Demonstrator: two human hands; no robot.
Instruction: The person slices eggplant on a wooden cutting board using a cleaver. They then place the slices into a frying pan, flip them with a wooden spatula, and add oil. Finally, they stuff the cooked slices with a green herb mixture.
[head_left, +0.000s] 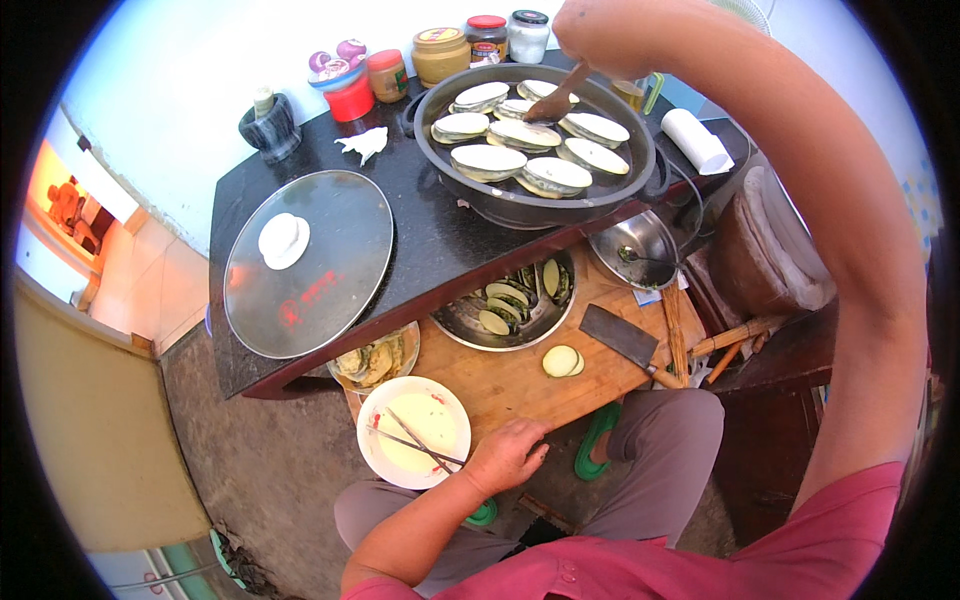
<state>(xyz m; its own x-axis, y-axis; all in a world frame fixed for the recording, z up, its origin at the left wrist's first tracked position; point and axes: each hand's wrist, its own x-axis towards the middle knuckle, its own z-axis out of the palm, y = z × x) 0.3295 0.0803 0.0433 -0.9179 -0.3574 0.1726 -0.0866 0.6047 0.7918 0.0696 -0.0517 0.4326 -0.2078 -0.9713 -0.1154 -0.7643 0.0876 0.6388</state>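
Observation:
My right hand (600, 37) grips a wooden spatula (553, 103), whose blade touches the filled vegetable slices (523, 135) in a round electric pan (442, 169). Several such pale oval pieces lie in the pan. My left hand (510, 454) rests at the near edge of a wooden cutting board (480, 382), its fingers loosely curled and holding nothing. Beside it stands a white bowl of pale yellow batter (420, 420), with a pair of chopsticks (420, 442) crossed in it. Further back on the board, a steel basin (487, 337) holds more filled green-edged slices (502, 304).
A glass lid (322, 255) lies on the black counter, left of the pan. A cleaver (619, 334) and two pale slices (561, 361) lie on the board. A steel bowl (637, 247), a plate of battered pieces (375, 360) and a clay pot (750, 247) stand nearby.

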